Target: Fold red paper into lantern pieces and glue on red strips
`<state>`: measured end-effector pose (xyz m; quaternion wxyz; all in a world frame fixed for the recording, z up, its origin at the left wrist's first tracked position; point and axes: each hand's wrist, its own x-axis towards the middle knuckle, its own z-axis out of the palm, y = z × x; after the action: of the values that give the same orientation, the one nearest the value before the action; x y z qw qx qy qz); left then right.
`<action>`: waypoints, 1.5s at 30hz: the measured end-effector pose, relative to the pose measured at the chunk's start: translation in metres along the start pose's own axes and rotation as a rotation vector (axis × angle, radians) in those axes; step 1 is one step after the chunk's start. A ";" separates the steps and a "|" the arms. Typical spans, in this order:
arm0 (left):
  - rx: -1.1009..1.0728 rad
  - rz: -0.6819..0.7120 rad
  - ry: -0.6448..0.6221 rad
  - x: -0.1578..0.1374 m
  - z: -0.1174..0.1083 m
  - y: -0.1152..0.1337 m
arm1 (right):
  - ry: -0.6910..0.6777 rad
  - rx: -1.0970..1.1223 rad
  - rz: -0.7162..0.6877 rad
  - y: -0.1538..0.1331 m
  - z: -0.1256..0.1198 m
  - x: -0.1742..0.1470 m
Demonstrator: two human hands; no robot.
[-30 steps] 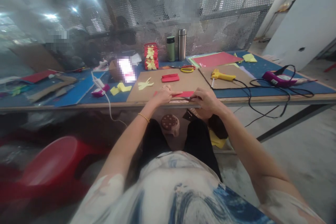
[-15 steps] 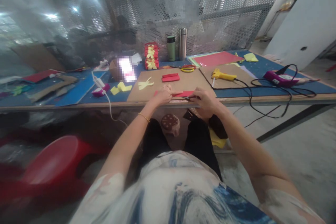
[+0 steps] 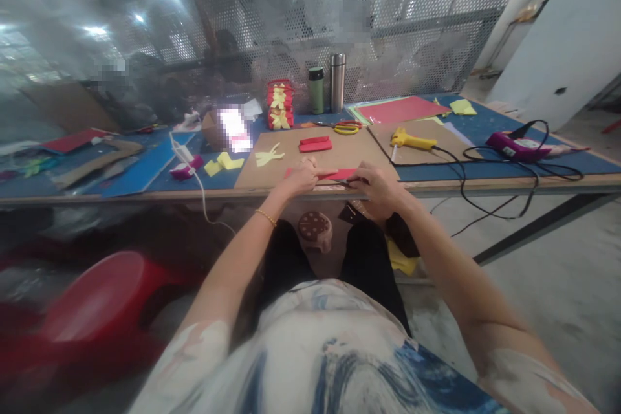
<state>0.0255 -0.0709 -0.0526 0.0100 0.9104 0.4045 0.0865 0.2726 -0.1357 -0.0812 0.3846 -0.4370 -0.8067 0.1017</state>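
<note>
Strip [image 3: 344, 174] pinned at table [image 3: 422, 172] front edge, both hands on the job

Head view: red strip is laid lengthwise along the near border of a brown cardboard sheet [image 3: 356, 150], close to the table's front edge. It is partly covered by the left hand [image 3: 303, 174]. Left index is stretched straight along the strip, pointed right; the other fingers are bent, and whether anything is gripped by them cannot be told. The right hand [image 3: 377, 184] is curled, with thumb and fingertips closed on a thin dark item [image 3: 334, 182], which is lined up near the strip's lower side. Exact tool type can't be made out.

Bare cardboard is seen between the hands and a red folded piece [image 3: 315, 143] further back. Left side of the sheet is taken by pale yellow strips [image 3: 270, 154]; back border by scissors [image 3: 347, 129]. Right of it, a second board is occupied by a yellow glue gun [image 3: 412, 138], well apart from the right hand.

Front edge is crossed at two spots: by a white cable [image 3: 202, 195] on the left, by a black cable [image 3: 462, 176] on the right. Forearms are passed between them.
</note>
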 end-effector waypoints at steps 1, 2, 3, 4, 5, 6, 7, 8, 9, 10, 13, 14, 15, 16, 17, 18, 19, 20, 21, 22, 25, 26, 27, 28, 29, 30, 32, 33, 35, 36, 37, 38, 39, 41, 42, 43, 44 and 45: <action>0.006 -0.001 0.001 0.000 0.000 0.000 | -0.004 0.001 -0.001 -0.001 0.000 0.001; 0.010 -0.002 0.001 0.000 0.000 0.001 | -0.005 0.003 -0.005 -0.001 0.001 0.002; 0.013 -0.005 0.002 0.000 0.000 0.001 | -0.006 0.007 -0.012 -0.002 0.001 0.003; 0.013 -0.005 0.003 0.000 0.000 0.001 | -0.008 0.012 -0.018 -0.002 0.001 0.003; 0.012 -0.003 0.003 0.000 0.000 0.001 | -0.010 0.016 -0.023 -0.003 0.001 0.002; 0.011 0.000 0.004 0.000 0.000 0.001 | -0.013 0.018 -0.025 -0.003 0.000 0.002; 0.010 0.005 0.004 -0.001 0.000 0.000 | -0.013 0.017 -0.025 -0.003 0.000 0.001; 0.009 0.010 0.006 -0.001 0.000 0.000 | -0.010 0.014 -0.022 -0.003 0.000 0.000; 0.008 0.013 0.009 -0.001 0.000 -0.001 | -0.007 0.010 -0.019 -0.003 0.000 -0.001; 0.008 0.014 0.011 -0.001 0.001 -0.001 | -0.002 0.007 -0.017 -0.003 -0.001 -0.002; 0.001 0.014 0.014 0.001 0.001 -0.001 | -0.005 0.006 -0.020 -0.004 -0.001 -0.003; -0.005 0.013 0.016 0.001 0.001 0.000 | -0.010 0.006 -0.021 -0.004 -0.001 -0.003; -0.017 0.010 0.024 0.001 0.000 0.000 | -0.015 0.007 -0.020 -0.004 -0.001 -0.002; -0.035 0.008 0.040 0.000 -0.001 0.000 | -0.018 0.009 -0.017 -0.005 -0.001 -0.001; -0.062 0.007 0.064 -0.002 -0.003 -0.001 | -0.020 0.012 -0.014 -0.005 -0.001 -0.001; -0.094 0.009 0.094 -0.006 -0.005 -0.002 | -0.021 0.018 -0.011 -0.005 0.000 0.000; -0.123 0.013 0.124 -0.012 -0.008 -0.003 | -0.020 0.026 -0.009 -0.004 0.001 0.000; -0.149 0.019 0.149 -0.018 -0.010 -0.006 | -0.020 0.034 -0.007 -0.004 0.001 0.000; -0.152 0.017 0.160 -0.027 -0.013 -0.009 | -0.020 0.041 -0.009 -0.003 0.002 0.000; -0.124 0.003 0.160 -0.035 -0.014 -0.012 | -0.019 0.046 -0.013 -0.003 0.002 0.000; -0.064 -0.067 0.191 -0.060 -0.015 -0.017 | -0.019 0.045 -0.029 -0.002 0.001 -0.001; -0.051 -0.076 0.195 -0.066 -0.013 -0.016 | -0.020 0.039 -0.030 -0.003 0.001 -0.001; -0.037 -0.082 0.197 -0.071 -0.012 -0.015 | -0.020 0.032 -0.028 -0.004 0.000 -0.001; -0.020 -0.087 0.197 -0.074 -0.010 -0.013 | -0.019 0.025 -0.025 -0.006 0.000 -0.001; -0.001 -0.090 0.195 -0.075 -0.008 -0.010 | -0.017 0.018 -0.023 -0.008 0.000 -0.001; 0.019 -0.093 0.194 -0.076 -0.007 -0.007 | -0.015 0.013 -0.023 -0.010 -0.001 -0.001; 0.050 -0.089 0.195 -0.075 -0.005 0.000 | -0.012 0.009 -0.027 -0.014 -0.001 0.000; 0.058 -0.080 0.194 -0.074 -0.006 0.003 | -0.013 0.008 -0.030 -0.015 -0.001 0.001; 0.060 -0.061 0.200 -0.071 -0.008 0.008 | -0.016 0.008 -0.035 -0.016 0.001 0.002; 0.057 -0.055 0.205 -0.068 -0.010 0.009 | -0.017 0.008 -0.038 -0.015 0.001 0.003; 0.055 -0.053 0.206 -0.066 -0.013 0.010 | -0.016 0.008 -0.039 -0.015 0.002 0.004; 0.055 -0.055 0.204 -0.062 -0.016 0.010 | -0.014 0.007 -0.039 -0.014 0.003 0.004; 0.056 -0.059 0.190 -0.058 -0.018 0.009 | -0.013 0.005 -0.036 -0.013 0.003 0.004; 0.058 -0.063 0.121 -0.049 -0.023 0.005 | -0.010 0.005 -0.029 -0.012 0.003 0.003; 0.059 -0.059 0.074 -0.045 -0.024 0.003 | -0.010 0.007 -0.026 -0.011 0.003 0.002; 0.061 -0.055 0.029 -0.040 -0.025 0.000 | -0.012 0.012 -0.024 -0.011 0.002 0.002; 0.064 -0.050 -0.011 -0.037 -0.026 -0.002 | -0.014 0.018 -0.025 -0.011 0.001 0.001; 0.069 -0.044 -0.041 -0.034 -0.026 -0.004 | -0.017 0.024 -0.026 -0.010 0.001 0.001</action>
<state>-0.0041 -0.0941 -0.0324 -0.0113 0.9026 0.4271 0.0534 0.2652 -0.1408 -0.0760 0.3844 -0.4211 -0.8141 0.1102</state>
